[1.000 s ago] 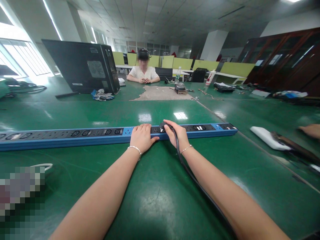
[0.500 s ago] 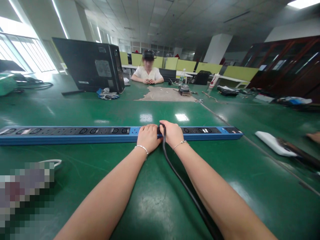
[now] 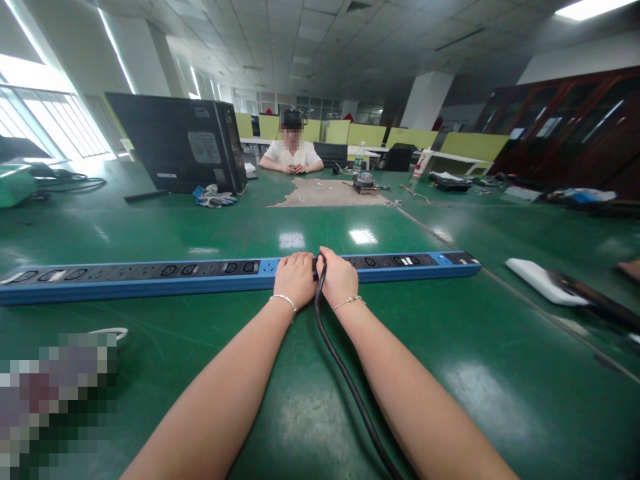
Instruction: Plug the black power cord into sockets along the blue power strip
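Observation:
A long blue power strip [image 3: 145,287] with a black socket face lies across the green table in front of me. My left hand [image 3: 295,279] is wrapped over the strip near its middle, just right of a blue socket section. Close beside it, my right hand [image 3: 337,277] grips the plug end of a black power cable [image 3: 345,373] at the socket face. Both hands mostly cover the plug, so I cannot tell how deep it sits. From there the cable runs down between my forearms towards me.
Across the green table [image 3: 240,227] sits a person [image 3: 291,157] with hands together. A black computer case [image 3: 175,143] and gloves [image 3: 214,196] stand back left. A pixelated object [image 3: 55,393] lies front left, a white-and-dark tool [image 3: 545,280] right. A bottle [image 3: 359,159] is farther back.
My right hand has shifted slightly left and down with the plug, and the cable hangs further left. The strip is slightly more tilted in view. My left hand keeps its place on it.

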`<state>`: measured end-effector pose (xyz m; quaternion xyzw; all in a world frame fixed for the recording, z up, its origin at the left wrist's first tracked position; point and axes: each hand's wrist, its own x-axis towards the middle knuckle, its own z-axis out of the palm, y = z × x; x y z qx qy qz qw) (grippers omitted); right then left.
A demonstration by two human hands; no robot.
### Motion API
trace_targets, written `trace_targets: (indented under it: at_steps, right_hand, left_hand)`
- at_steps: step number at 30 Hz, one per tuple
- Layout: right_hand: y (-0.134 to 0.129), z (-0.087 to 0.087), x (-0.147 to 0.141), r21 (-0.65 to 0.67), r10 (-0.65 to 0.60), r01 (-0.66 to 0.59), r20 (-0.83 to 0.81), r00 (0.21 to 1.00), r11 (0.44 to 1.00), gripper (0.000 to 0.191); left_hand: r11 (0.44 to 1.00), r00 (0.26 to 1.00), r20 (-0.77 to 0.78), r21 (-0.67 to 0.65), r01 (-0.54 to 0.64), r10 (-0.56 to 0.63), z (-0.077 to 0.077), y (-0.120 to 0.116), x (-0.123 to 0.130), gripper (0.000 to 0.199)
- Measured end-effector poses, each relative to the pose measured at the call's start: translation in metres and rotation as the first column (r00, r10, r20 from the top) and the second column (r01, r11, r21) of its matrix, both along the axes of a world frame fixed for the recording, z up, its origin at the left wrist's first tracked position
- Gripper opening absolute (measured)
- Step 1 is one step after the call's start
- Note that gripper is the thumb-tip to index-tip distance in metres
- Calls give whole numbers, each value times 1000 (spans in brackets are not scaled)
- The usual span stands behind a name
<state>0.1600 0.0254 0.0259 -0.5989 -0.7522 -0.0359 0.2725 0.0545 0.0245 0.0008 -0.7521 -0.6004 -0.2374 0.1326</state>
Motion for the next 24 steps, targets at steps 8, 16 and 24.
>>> trace_targets:
  at_steps: [8,16,24]
  right_hand:
    - [-3,-10,7,76,88,-95,81,993,993,38]
    - [-4,-16,21,65,176,-181,67,982,981,46]
    - [-3,-29,22,107,237,-242,54,970,964,49]
  left_hand:
    - [1000,1000,15,21,-11,11,-2,0,1,42]
    - [999,999,17,-21,27,-27,1,0,0,39]
    - [996,997,-17,-56,75,-76,2,-2,1,45]
